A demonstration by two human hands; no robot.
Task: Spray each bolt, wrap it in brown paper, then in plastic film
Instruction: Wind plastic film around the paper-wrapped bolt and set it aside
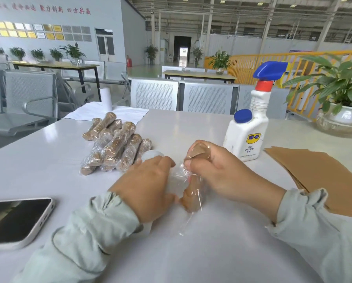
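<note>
Both hands grasp: right hand (218, 172) the paper-wrapped bolt (193, 193), left hand (144, 186) the film roll (151, 155).

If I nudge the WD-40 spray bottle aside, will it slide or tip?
The spray bottle would probably slide: its base looks wide and flat on the smooth white table. Pushed high, near the blue trigger head, it may tip, since the neck is tall and narrow. Its fill level cannot be seen.

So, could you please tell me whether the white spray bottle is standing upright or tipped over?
Upright: the white spray bottle stands on its base, blue trigger head on top.
</note>
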